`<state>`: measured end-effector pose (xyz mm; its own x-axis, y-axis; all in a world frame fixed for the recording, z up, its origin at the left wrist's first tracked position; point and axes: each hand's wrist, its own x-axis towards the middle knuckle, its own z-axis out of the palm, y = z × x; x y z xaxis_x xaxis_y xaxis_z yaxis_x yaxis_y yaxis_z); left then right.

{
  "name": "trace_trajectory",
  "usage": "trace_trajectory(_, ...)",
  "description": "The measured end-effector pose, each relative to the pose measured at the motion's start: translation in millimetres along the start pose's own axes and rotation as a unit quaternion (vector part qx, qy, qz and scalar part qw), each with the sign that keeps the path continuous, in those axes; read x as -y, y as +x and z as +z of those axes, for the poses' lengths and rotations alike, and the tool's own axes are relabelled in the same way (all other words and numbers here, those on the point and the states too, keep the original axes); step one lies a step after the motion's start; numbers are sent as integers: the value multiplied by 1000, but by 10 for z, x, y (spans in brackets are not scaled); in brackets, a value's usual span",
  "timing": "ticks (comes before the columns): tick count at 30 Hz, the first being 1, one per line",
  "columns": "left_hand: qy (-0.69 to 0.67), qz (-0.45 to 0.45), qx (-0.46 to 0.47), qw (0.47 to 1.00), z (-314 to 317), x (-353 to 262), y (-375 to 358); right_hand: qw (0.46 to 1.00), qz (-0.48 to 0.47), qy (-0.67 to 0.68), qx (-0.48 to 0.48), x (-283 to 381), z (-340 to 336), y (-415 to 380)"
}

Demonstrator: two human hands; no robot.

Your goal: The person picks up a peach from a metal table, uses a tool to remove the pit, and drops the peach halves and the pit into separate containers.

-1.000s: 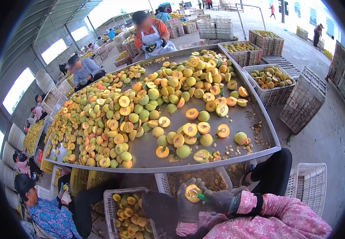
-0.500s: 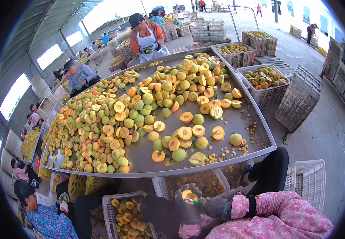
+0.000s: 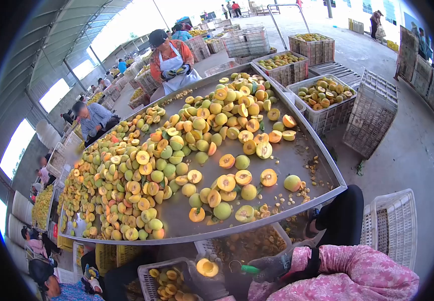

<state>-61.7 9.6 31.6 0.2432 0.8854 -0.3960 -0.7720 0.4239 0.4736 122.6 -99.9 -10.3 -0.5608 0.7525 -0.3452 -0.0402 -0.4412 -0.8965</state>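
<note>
My left hand [image 3: 204,283], in a grey glove, is closed around a halved yellow peach [image 3: 207,267], its hollow cut face upward. It is beside and partly over a crate of peach halves [image 3: 169,288]. My right hand [image 3: 272,268], also gloved, grips the green handle of a pitting tool [image 3: 250,269]; a thin wire loop extends left from the handle. The hands are apart. Beyond them stands a metal-rimmed sorting table [image 3: 297,150] heaped with whole and halved peaches [image 3: 151,170].
A crate of pits and scraps [image 3: 249,243] sits beneath the table's near edge. At right is a white plastic crate [image 3: 390,226]. Filled crates [image 3: 324,95] and a tilted crate [image 3: 372,113] line the far right side. Co-workers sit at lower left [image 3: 69,288] and stand across the table [image 3: 171,62].
My hands have separated. The left has moved left and down toward the peach-half crate with the half, while the right stays nearby with the tool. The camera view has shifted slightly.
</note>
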Motion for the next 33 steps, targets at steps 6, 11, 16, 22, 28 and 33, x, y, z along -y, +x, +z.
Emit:
trace_trajectory(6,424,317,-143,836,-699,-1018,504,735,-146,-637,-180,-821,-500,90)
trace_trajectory(11,539,318,-28,780,-271,-836,938,928,47,-334,-160,-164,-509,-389)
trace_trajectory(16,746,447,136,475,1080,63,1587,895,-2,-368,-253,-617,-664,-550)
trace_trajectory(22,890,280,197,302,1564,901,2066,923,36,-241,-298,-688,-694,-869)
trace_trajectory(28,656,256,306,641,1323,860,1789,866,-213,-269,-364,-1178,-781,-711)
trace_trajectory(33,508,161,292,794,1239,602,1295,852,-300,-245,-353,-764,-678,-688)
